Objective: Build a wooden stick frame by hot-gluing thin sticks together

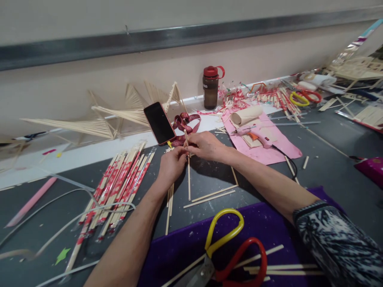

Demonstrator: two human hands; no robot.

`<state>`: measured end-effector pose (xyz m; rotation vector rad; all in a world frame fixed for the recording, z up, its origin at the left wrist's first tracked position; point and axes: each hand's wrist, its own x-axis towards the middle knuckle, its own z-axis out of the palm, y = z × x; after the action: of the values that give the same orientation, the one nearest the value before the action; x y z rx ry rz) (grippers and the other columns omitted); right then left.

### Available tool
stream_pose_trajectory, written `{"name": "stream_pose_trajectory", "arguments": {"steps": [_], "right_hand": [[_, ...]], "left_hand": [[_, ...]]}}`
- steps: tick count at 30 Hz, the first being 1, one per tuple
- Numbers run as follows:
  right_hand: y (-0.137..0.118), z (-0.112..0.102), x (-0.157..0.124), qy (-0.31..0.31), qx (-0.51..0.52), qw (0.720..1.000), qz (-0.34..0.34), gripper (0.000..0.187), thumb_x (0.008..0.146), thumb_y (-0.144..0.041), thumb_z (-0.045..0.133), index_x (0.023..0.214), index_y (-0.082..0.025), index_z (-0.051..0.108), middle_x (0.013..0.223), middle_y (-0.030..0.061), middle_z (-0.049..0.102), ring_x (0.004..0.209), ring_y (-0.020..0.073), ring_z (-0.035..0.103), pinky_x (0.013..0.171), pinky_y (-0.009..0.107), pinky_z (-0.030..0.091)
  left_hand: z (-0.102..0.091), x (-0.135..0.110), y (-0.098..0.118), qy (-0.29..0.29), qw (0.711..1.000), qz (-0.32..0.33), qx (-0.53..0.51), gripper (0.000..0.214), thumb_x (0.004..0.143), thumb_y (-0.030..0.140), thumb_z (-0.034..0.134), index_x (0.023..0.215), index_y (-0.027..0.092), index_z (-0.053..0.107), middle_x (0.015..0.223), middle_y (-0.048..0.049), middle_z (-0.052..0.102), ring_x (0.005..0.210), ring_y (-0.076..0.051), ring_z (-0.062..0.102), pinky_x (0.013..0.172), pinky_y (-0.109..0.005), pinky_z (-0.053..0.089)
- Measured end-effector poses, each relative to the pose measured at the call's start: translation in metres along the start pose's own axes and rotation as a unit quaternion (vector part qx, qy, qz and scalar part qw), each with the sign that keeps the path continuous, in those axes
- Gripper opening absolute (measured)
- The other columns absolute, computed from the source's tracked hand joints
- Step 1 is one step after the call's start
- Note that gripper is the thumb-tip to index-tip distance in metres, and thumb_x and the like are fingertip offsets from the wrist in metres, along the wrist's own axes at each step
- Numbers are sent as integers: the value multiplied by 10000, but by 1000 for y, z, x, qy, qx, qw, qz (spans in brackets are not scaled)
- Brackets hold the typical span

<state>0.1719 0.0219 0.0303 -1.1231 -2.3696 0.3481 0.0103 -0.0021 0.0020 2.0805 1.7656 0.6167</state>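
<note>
Listing what we see at the hands first, then the goods about them.

Left hand (173, 164): closed, thumb and fingertips drawn together, pinching the frame (189, 183) near its far left corner; the exact hold is partly hidden by the fingers.

Right hand (206, 145): closed, fingers curled, thumb and fingertips gripping a stick (186, 136) that we see poking up above them, slightly tilted. The two sets of fingertips meet or nearly meet; we cannot tell which.

Frame: thin sticks, laid out four-sided on the grey table (329, 167), below and between the hands. One loose stick (209, 199) lies just beside its near edge.

Left of the left forearm, we count in a heap of wrapped chopsticks (119, 187). Beyond the hands: a phone (159, 122), tilted, and a dark red lanyard (181, 120).

To the right: a glue gun (260, 135) and a cardboard tube (247, 114), both on a pink sheet (284, 151).

Nearest us: scissors (210, 248), yellow and red handles spread, over a purple cloth (182, 247).
</note>
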Motion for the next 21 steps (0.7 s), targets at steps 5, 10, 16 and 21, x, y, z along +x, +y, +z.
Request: {"name": "stream_pose_trajectory", "arguments": {"steps": [5,10,16,21], "right_hand": [[-2,0,-1,-4,-26,1000,4,260,877,-314,483,833,-142,672,778,41,674,661,123,538,554,229,256],[-2,1,-1,-8,-10,1000,13,254,879,-303,479,829,-141,668,783,44,681,665,123,551,562,225,268],[-4,3,-1,-2,4,1000,15,307,905,-334,440,810,-135,653,778,48,679,653,115,546,563,220,276],[-4,6,-1,0,-16,1000,22,274,894,-307,451,839,-128,651,767,53,671,648,122,536,562,228,271]], "left_hand": [[0,0,-1,-6,1000,4,-3,235,784,251,466,898,194,663,758,-27,711,667,-163,637,625,-247,466],[0,0,-1,-15,1000,14,-7,203,764,253,503,881,196,659,788,-10,718,667,-145,635,628,-230,461],[1,0,2,-9,1000,19,21,173,720,221,541,850,193,654,788,-7,715,685,-145,636,632,-226,440],[6,0,6,6,997,17,74,161,721,248,544,839,206,645,785,-22,705,734,-176,640,647,-249,422]]}}
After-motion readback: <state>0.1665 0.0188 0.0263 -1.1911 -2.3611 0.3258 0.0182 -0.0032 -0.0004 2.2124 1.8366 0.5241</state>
